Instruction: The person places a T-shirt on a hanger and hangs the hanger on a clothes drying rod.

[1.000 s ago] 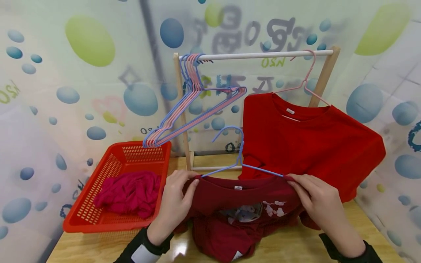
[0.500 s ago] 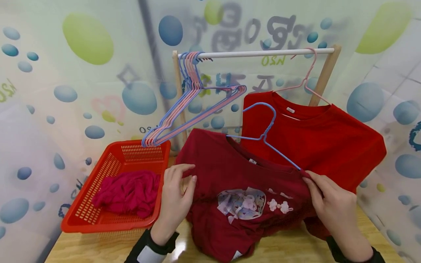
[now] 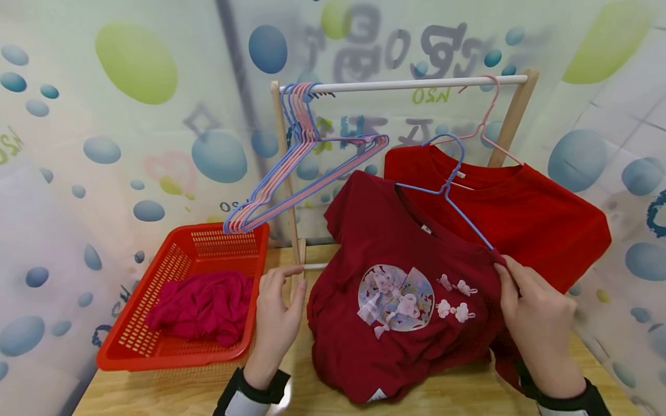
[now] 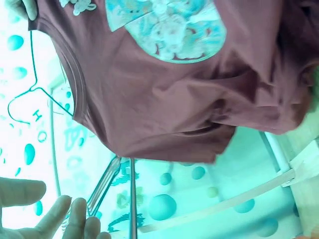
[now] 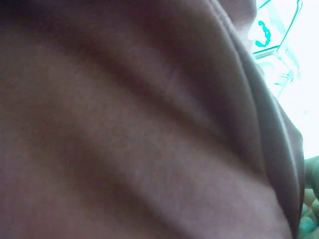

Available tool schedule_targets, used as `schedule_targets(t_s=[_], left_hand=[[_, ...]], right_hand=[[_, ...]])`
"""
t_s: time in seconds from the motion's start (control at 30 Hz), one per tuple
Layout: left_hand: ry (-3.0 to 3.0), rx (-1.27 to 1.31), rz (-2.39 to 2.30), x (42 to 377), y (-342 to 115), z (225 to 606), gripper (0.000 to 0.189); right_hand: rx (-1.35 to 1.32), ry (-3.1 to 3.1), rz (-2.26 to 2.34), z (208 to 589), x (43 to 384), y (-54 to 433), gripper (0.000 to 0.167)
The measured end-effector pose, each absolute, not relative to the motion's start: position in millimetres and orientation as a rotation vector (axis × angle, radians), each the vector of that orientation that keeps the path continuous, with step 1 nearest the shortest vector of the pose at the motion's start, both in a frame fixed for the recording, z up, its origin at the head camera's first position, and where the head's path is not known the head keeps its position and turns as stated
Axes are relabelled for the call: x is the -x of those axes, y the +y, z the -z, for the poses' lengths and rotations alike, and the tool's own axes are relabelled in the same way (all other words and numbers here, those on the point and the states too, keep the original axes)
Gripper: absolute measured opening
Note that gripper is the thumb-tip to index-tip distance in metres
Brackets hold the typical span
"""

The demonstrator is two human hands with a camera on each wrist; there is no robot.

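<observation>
A dark red T-shirt (image 3: 374,231) with a round printed picture hangs tilted on a blue hanger (image 3: 446,188), its lower part bunched on the table. My right hand (image 3: 536,320) pinches the shirt's shoulder together with the hanger's end, at the neckline's right side. To the left of the shirt, my left hand (image 3: 278,323) is held apart from it, fingers loosely bent and nothing between them. In the left wrist view its fingers (image 4: 75,214) show below the shirt (image 4: 149,99). Shirt fabric (image 5: 134,129) fills most of the right wrist view.
Behind stands a rack with a white rail (image 3: 406,85). Blue and pink hangers (image 3: 302,156) hang at its left end. At the right, a bright red shirt (image 3: 541,214) hangs on a pink hanger (image 3: 484,124). A red basket (image 3: 171,361) holds a crumpled magenta garment (image 3: 203,306).
My left hand has let go of the shirt's left shoulder. The shirt and blue hanger have risen and swung right, tilting, with my right hand still holding the other shoulder.
</observation>
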State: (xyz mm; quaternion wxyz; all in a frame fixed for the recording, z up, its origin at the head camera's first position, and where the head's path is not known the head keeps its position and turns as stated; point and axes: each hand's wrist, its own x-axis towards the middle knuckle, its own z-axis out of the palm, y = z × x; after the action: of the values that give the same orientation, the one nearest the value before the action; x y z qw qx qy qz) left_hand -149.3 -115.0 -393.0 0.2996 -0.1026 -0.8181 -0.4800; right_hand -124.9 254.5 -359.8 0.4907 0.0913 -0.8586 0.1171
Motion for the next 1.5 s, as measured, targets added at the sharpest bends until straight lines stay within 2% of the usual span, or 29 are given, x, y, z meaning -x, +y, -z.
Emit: schedule_targets(t_s=[0.07,0.37,1.1,1.5], left_hand=[[-2.179,0.251,1.29,150,-116,394,0.022],[-2.193,0.205,1.305,150,-115,402,0.02],[-2.158,0.138,1.357,153,-116,416,0.017],[-2.165,0.125,1.366,155,-116,423,0.017]], right_hand=[[-0.183,-2.093,-0.294,358,128,256,0.026],[-0.072,-2.041,-0.324,350,147,260,0.023],[0.005,-2.151,-0.357,289,184,261,0.032],[0.088,-2.287,-0.369,267,190,258,0.036]])
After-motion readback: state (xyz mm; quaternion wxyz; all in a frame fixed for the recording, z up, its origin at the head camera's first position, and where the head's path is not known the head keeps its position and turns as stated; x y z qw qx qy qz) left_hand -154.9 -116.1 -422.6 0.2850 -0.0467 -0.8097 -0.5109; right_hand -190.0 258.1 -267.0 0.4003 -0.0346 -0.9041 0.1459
